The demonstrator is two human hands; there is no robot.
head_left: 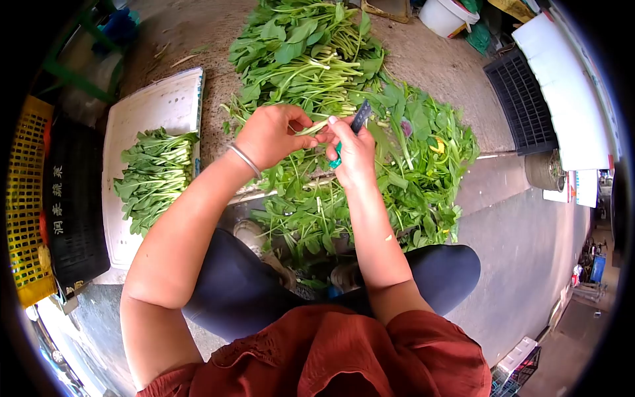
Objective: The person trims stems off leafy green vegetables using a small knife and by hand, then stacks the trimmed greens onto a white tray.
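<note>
My left hand (270,134), with a bangle at the wrist, pinches a pale green vegetable stem (313,128). Close beside it, my right hand (355,155) is closed around a small knife (361,116) with a dark blade and a green handle. The blade points up and away from me, and the right thumb meets the stem's tip. Beneath both hands spreads a loose heap of leaves and trimmings (423,152). Farther off lies a big pile of leafy greens (297,59), many stem ends facing me.
On my left, a white foam lid (126,112) carries a neat stack of greens (159,175). Past it stand a black crate (76,198) and a yellow crate (26,192). A white bucket (446,16) and another black crate (522,99) are at the far right.
</note>
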